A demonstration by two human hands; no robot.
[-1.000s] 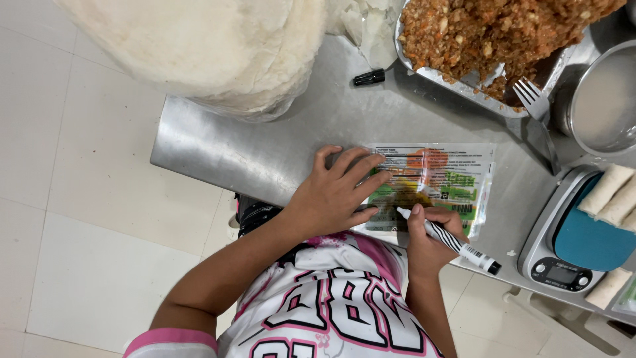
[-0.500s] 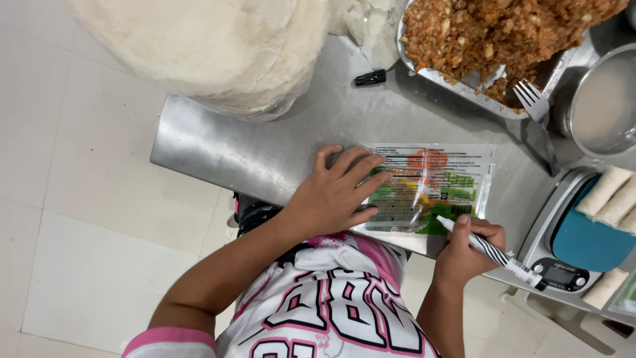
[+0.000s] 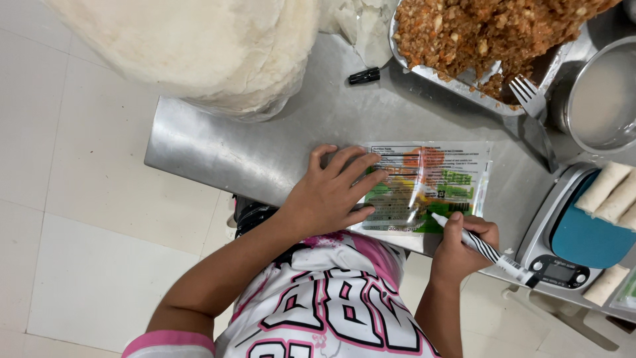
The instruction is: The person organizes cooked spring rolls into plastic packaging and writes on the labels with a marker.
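View from above of a person at a steel table [image 3: 218, 149]. The left hand [image 3: 331, 192] lies flat with fingers spread on the left end of a printed clear plastic packet [image 3: 430, 185] — it presses the packet down and grips nothing. The packet lies flat near the table's front edge, with green and orange printing showing. The right hand [image 3: 464, 248] is curled around a white marker pen [image 3: 480, 248]; the pen's tip touches the packet's lower right corner, and its far end points toward a kitchen scale [image 3: 563, 265] just to the right. The scale has a blue top, and pale rolled wraps [image 3: 606, 192] lie on and beside it. At the back sit a metal tray of brown crumbly filling [image 3: 483, 33] with a fork [image 3: 530, 99], a black pen cap [image 3: 364, 75], a round metal pot [image 3: 599, 99], and — at the left — a tall stack of thin white wrappers [image 3: 199, 46].
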